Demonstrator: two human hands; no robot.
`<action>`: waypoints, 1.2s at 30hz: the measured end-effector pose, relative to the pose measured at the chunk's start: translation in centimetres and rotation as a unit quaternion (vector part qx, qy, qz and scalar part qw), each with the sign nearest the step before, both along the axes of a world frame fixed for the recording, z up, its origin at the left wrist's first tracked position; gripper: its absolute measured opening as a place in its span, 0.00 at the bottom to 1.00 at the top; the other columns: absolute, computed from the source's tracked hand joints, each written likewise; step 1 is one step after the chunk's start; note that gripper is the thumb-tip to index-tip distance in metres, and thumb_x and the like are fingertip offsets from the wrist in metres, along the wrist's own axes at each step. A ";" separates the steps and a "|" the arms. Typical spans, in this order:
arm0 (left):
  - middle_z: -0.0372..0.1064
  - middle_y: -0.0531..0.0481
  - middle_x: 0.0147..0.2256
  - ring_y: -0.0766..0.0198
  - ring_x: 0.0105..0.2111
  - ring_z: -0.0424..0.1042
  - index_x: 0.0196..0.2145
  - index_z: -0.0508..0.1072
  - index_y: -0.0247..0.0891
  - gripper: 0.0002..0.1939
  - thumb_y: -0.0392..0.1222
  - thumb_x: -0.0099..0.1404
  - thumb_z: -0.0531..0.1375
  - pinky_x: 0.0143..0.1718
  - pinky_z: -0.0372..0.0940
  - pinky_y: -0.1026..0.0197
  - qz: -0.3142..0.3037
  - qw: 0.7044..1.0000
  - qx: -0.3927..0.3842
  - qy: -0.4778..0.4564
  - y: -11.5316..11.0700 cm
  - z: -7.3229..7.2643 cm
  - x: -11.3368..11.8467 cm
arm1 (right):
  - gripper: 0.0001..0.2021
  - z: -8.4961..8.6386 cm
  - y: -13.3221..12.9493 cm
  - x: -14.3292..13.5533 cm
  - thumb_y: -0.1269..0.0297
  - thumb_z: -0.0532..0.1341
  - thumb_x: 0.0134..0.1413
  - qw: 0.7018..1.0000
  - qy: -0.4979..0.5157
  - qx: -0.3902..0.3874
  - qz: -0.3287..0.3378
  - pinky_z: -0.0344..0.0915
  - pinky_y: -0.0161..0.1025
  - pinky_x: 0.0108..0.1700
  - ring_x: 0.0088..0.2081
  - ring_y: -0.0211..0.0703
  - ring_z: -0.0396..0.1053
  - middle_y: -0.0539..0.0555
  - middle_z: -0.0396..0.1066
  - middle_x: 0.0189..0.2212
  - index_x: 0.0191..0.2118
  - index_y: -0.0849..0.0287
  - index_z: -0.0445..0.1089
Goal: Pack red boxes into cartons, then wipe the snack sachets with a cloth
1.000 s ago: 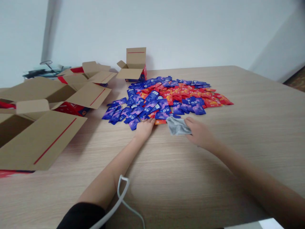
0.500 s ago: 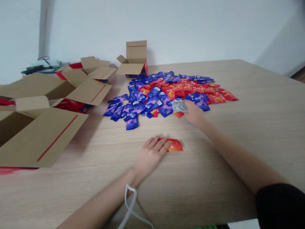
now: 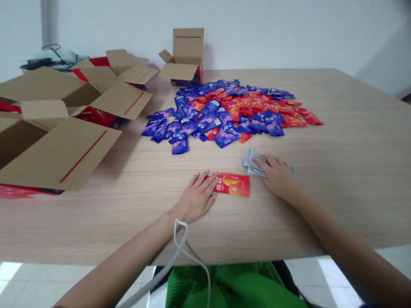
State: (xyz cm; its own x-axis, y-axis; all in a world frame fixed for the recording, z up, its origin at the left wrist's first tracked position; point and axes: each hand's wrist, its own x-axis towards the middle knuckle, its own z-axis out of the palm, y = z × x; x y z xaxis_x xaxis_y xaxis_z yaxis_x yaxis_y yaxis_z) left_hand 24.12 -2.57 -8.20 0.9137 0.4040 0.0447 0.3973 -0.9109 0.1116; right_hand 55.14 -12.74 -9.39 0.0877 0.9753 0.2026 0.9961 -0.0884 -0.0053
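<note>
A red and orange sachet point(image 3: 233, 185) lies flat on the wooden table. My left hand point(image 3: 195, 196) rests over its left end, fingers stretched out and pressing it down. To the right of the sachet, my right hand point(image 3: 278, 175) grips a folded grey cloth point(image 3: 252, 164) against the tabletop, close to the sachet's right edge. Beyond both hands spreads a heap of blue sachets point(image 3: 226, 135) and red sachets point(image 3: 257, 102).
Open cardboard boxes point(image 3: 86, 147) crowd the left side, flaps spread out. Another open box point(image 3: 188, 70) stands behind the heap by the wall. A white cord point(image 3: 180, 239) hangs by my left wrist. Green fabric point(image 3: 231, 286) shows below the table's front edge.
My right hand has come back from the heap toward me with the cloth and is now down beside the red sachet. My left hand stays on the sachet. The view has tilted downward.
</note>
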 end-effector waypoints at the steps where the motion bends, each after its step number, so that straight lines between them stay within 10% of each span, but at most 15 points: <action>1: 0.55 0.42 0.70 0.48 0.70 0.52 0.69 0.59 0.34 0.27 0.46 0.77 0.48 0.69 0.50 0.42 0.006 1.000 0.001 -0.001 0.0 0.1 0.1 | 0.29 0.2 0.4 0.2 0.75 0.54 0.56 1.000 0.001 0.003 -0.007 0.65 0.51 0.55 0.56 0.57 0.66 0.64 0.66 0.60 0.64 0.59 0.66; 13: 0.68 0.39 0.57 0.47 0.53 0.65 0.63 0.67 0.30 0.27 0.50 0.75 0.50 0.51 0.62 0.46 0.055 0.997 0.061 -0.008 -2.9 1.0 1.3 | 0.36 1.5 0.7 -0.5 0.79 0.54 0.47 0.973 0.167 0.100 -0.127 0.71 0.48 0.50 0.51 0.54 0.71 0.63 0.63 0.59 0.65 0.58 0.62; 22: 0.66 0.38 0.61 0.48 0.59 0.62 0.63 0.66 0.31 0.25 0.45 0.74 0.52 0.57 0.60 0.48 0.048 0.997 0.027 -0.051 -2.8 0.7 0.2 | 0.31 3.6 1.5 -10.3 0.79 0.54 0.51 0.979 0.173 0.108 0.008 0.65 0.47 0.57 0.58 0.52 0.65 0.59 0.61 0.63 0.60 0.54 0.71; 26: 0.71 0.37 0.56 0.47 0.59 0.64 0.55 0.73 0.30 0.20 0.44 0.72 0.55 0.61 0.59 0.47 0.062 0.997 0.018 -0.051 -3.6 0.6 -0.2 | 0.24 2.5 2.4 -13.9 0.65 0.56 0.63 0.990 0.114 0.041 0.073 0.59 0.54 0.59 0.60 0.57 0.61 0.61 0.61 0.65 0.63 0.54 0.68; 36: 0.68 0.36 0.62 0.47 0.66 0.60 0.61 0.69 0.29 0.24 0.44 0.74 0.51 0.66 0.56 0.45 0.088 0.995 0.026 -0.035 -4.1 -0.1 -0.2 | 0.24 1.6 2.0 -13.8 0.58 0.48 0.70 0.996 0.057 0.018 0.068 0.50 0.60 0.61 0.63 0.57 0.57 0.62 0.60 0.67 0.67 0.55 0.63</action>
State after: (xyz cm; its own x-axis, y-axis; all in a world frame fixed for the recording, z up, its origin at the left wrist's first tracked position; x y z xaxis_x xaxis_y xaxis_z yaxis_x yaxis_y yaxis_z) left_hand 23.91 -6.68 -8.33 0.8231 0.5528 0.1305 0.5441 -0.8333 0.0981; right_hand 41.37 -10.74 -7.82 -0.0207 0.9720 0.2341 0.9915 0.0501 -0.1202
